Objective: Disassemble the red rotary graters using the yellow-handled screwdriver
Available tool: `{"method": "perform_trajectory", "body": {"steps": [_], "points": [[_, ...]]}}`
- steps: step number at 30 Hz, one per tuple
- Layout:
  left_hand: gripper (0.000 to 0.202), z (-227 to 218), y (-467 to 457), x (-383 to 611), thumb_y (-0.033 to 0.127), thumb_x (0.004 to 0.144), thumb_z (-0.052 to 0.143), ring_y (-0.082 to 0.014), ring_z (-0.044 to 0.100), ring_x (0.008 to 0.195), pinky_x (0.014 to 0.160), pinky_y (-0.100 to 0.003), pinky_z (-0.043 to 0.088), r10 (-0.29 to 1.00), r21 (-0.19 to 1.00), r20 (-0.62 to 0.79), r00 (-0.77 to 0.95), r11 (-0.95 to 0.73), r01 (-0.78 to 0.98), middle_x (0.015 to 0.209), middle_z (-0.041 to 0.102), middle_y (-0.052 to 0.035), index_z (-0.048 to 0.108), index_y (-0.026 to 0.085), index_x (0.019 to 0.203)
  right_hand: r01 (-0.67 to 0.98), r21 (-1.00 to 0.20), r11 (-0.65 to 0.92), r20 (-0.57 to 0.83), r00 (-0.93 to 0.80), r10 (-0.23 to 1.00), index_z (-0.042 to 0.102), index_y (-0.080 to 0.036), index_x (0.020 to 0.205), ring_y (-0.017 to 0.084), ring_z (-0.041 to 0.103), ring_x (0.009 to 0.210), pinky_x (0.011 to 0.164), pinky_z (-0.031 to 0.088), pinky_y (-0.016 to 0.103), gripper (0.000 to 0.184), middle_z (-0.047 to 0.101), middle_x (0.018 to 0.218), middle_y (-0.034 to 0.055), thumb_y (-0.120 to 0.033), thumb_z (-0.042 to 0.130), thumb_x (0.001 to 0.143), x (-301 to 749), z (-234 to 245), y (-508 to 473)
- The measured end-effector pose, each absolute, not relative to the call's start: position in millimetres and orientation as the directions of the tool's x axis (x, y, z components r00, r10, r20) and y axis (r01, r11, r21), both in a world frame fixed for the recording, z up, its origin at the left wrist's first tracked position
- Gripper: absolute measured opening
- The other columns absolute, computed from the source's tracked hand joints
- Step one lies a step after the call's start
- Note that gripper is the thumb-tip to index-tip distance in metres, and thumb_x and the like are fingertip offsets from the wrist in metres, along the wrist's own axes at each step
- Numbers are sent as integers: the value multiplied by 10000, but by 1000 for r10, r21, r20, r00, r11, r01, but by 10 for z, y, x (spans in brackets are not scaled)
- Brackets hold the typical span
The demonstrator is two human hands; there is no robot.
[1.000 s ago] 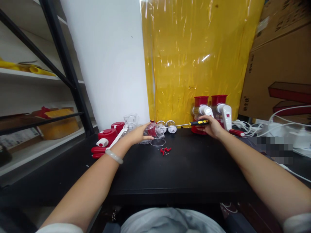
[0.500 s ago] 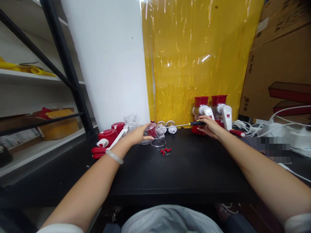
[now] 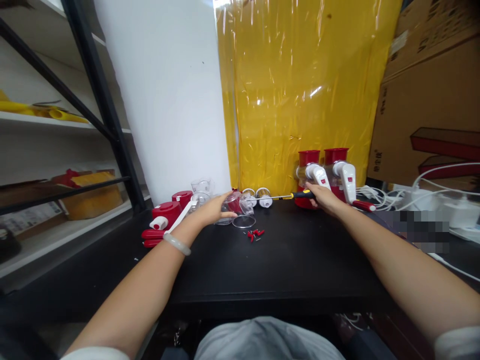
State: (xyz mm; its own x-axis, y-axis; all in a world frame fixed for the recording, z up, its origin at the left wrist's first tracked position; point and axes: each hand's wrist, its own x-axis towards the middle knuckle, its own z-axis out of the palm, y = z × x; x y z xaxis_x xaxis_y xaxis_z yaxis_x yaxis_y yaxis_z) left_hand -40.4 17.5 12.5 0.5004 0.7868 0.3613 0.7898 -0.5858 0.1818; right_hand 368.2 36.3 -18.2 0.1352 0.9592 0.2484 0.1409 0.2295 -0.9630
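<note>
My left hand (image 3: 214, 210) is closed around a clear plastic grater body (image 3: 246, 206) that has a red part inside, lying on its side. Its wide round rim (image 3: 243, 221) faces down by the table. In my right hand (image 3: 325, 197) is a screwdriver (image 3: 300, 194) with a black and yellow handle, held level. The shaft points left and its tip meets the clear body; the exact contact point is too small to make out. In front of the body lie several small red pieces and screws (image 3: 256, 233).
Two assembled red and white rotary graters (image 3: 309, 157) stand at the back right. White-ended grater drums (image 3: 264, 197) lie behind the body. Red bases (image 3: 166, 214), red handles (image 3: 153, 235) and clear parts (image 3: 201, 186) sit left. White cables (image 3: 378, 197) and a cardboard box (image 3: 423, 115) are right.
My right hand has shifted its grip back along the screwdriver, so more of the handle shows. My left hand and the clear body stay in place.
</note>
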Motion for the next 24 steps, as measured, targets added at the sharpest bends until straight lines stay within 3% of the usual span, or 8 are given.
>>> {"method": "perform_trajectory", "body": {"steps": [2, 5, 7, 11, 15, 19, 21, 24], "points": [[935, 124, 172, -404, 618, 769, 684, -316, 462, 1368, 1113, -418, 378, 790, 180, 360, 496, -581, 794, 1513, 449, -164, 331, 176, 1514, 86, -948, 307, 316, 121, 941, 566, -216, 738, 103, 404, 378, 375, 286, 223, 311, 490, 478, -24, -504, 644, 828, 3695, -202, 380], [938, 130, 156, -400, 616, 769, 685, -312, 455, 1374, 1121, -407, 370, 794, 186, 355, 494, -578, 795, 1520, 440, -162, 329, 174, 1516, -117, -943, 310, 295, 130, 947, 580, -245, 826, 111, 516, 509, 474, 429, 232, 184, 589, 661, -25, -346, 713, 748, 3666, -161, 327], [934, 137, 142, -396, 611, 767, 688, -308, 445, 1383, 1128, -406, 363, 794, 192, 353, 495, -579, 792, 1526, 433, -152, 324, 190, 1517, -243, -921, 305, 285, 115, 952, 580, -262, 837, 130, 586, 651, 589, 511, 272, 219, 623, 779, -29, -239, 721, 671, 3638, -112, 265], [910, 146, 131, -388, 583, 771, 698, -302, 433, 1393, 1139, -416, 349, 787, 200, 356, 503, -590, 782, 1532, 426, -143, 326, 211, 1513, -359, -864, 352, 350, 73, 934, 606, -262, 797, 150, 604, 813, 703, 539, 299, 297, 615, 830, -40, -148, 719, 546, 3616, -38, 184], [918, 146, 137, -387, 586, 770, 696, -306, 432, 1392, 1134, -416, 354, 792, 193, 352, 498, -582, 790, 1532, 424, -152, 321, 202, 1515, -291, -883, 369, 349, 118, 929, 588, -237, 745, 160, 599, 734, 646, 531, 301, 203, 629, 792, -14, -294, 735, 617, 3631, -30, 224], [911, 150, 121, -385, 582, 776, 689, -307, 437, 1388, 1131, -414, 354, 793, 189, 352, 498, -581, 792, 1528, 427, -157, 323, 196, 1515, 75, -946, 315, 324, 184, 928, 556, -227, 681, 155, 483, 456, 490, 439, 296, 398, 503, 483, -8, -607, 595, 796, 3680, -110, 316], [912, 155, 109, -381, 586, 769, 692, -311, 442, 1385, 1132, -414, 352, 794, 196, 353, 494, -579, 791, 1523, 436, -160, 334, 190, 1509, 224, -911, 347, 386, 162, 908, 540, -227, 662, 141, 439, 408, 462, 399, 281, 436, 452, 423, -24, -637, 598, 800, 3705, -157, 350], [904, 161, 100, -375, 587, 765, 693, -311, 441, 1385, 1139, -417, 343, 794, 203, 356, 493, -581, 788, 1525, 435, -152, 345, 200, 1504, 195, -908, 370, 404, 177, 898, 560, -226, 725, 124, 446, 418, 457, 406, 263, 364, 486, 475, -36, -574, 656, 779, 3711, -190, 379]]}}
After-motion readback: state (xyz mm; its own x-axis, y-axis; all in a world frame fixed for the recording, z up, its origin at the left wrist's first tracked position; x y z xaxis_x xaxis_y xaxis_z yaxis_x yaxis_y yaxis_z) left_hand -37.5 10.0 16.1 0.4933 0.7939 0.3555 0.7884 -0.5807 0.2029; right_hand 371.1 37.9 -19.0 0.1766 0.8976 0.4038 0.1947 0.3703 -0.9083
